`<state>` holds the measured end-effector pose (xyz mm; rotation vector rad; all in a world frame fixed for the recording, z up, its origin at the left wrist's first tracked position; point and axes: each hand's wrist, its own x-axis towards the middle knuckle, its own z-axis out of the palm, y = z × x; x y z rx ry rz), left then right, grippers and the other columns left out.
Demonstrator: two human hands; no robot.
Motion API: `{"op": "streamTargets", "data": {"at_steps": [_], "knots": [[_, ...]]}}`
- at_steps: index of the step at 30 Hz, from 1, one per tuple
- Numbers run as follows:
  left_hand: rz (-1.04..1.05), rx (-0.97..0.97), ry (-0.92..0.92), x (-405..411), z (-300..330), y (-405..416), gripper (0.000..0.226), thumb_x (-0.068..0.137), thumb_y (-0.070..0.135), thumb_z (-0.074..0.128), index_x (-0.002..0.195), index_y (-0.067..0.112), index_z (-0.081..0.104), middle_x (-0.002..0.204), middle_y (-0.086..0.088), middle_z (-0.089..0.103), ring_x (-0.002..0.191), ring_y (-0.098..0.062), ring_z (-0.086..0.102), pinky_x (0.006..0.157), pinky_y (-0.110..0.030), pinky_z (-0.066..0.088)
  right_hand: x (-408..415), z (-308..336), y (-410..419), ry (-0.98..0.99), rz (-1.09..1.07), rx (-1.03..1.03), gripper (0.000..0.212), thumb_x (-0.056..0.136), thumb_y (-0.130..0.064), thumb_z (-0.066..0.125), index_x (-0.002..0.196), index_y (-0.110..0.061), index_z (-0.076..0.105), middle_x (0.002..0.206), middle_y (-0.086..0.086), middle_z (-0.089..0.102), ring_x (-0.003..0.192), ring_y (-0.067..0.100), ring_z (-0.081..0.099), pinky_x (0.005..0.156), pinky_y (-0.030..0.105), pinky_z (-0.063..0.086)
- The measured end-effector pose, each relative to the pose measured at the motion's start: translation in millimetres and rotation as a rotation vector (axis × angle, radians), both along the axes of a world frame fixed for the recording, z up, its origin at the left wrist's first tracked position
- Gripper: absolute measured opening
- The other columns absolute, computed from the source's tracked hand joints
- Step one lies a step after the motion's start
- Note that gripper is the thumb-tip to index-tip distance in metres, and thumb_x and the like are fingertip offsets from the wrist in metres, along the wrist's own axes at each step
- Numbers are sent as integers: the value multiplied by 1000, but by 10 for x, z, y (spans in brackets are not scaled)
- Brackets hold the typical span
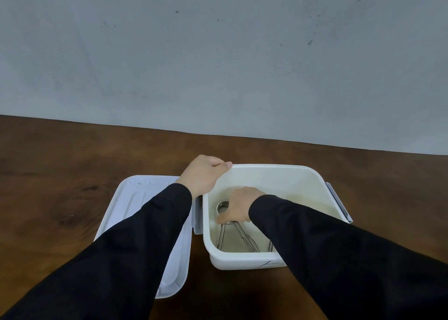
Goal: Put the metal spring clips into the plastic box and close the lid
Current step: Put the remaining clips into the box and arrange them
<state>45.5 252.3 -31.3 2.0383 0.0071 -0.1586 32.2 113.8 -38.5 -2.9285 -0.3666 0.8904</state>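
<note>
1. Nearest the near edge of the surface (pixel 60 174), two black sleeves reach forward; the right sleeve (pixel 339 234) crosses the box's near right corner, hiding part of what lies inside.
2. The lid (pixel 135 198) lies flat just left of the plastic box (pixel 266 174), off it and partly under the left sleeve (pixel 121 247), probably parked there to be within easy reach for closing.
3. Inside the box, the metal spring clips (pixel 225 234) rest on its floor towards the near left corner; at least one more shows by the right sleeve.
4. The right hand (pixel 238 204) is down in the box, its grip pressed together on the coiled end of a clip, seemingly setting it down among the rest.
5. Farther off, the left hand (pixel 206 174) curls over the box's far left rim, its grip pinching the wall, likely steadying the box so it does not slide.
6. A grey latch (pixel 338 202) hangs off the right side, undone.
</note>
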Motion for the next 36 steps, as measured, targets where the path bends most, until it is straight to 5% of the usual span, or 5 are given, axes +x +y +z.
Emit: {"op": "streamTargets", "data": {"at_steps": [5, 21, 28, 31, 36], "knots": [[1, 7, -15, 5, -16, -1, 43, 101, 38, 57, 95, -2, 72, 75, -8, 45, 65, -19, 37, 54, -25, 33, -84, 52, 54, 21, -43, 46, 37, 90, -46, 65, 81, -11, 56, 58, 2, 51, 49, 17, 47, 56, 26, 42], [-14, -3, -16, 56, -87, 22, 47, 99, 42, 57, 94, -4, 69, 86, -4, 52, 76, -18, 45, 69, -30, 37, -54, -34, 13, 145, -118, 33, 68, 88, -71, 50, 74, -6, 65, 76, 13, 76, 63, 23, 68, 76, 31, 56], [3, -32, -15, 38, -56, 5, 42, 100, 35, 61, 81, -2, 68, 56, 5, 34, 43, -11, 28, 45, -20, 27, -9, 388, -245, -91, -197, 315, 69, 94, -62, 42, 70, -3, 66, 54, 12, 69, 46, 24, 64, 57, 27, 52], [0, -24, -15, 34, -62, 4, 47, 99, 39, 60, 97, -6, 71, 67, -4, 40, 56, -16, 33, 50, -23, 27, 30, 660, -603, -273, -233, 442, 56, 95, -52, 50, 65, -6, 62, 51, 7, 65, 41, 20, 61, 57, 29, 51], [14, -17, -3, 35, -54, -3, 46, 99, 41, 60, 99, -3, 73, 79, -9, 43, 70, -21, 33, 59, -30, 27, -105, 485, -724, -83, 7, 95, 55, 87, -61, 62, 75, -8, 64, 72, 7, 69, 63, 23, 59, 59, 29, 41]]}}
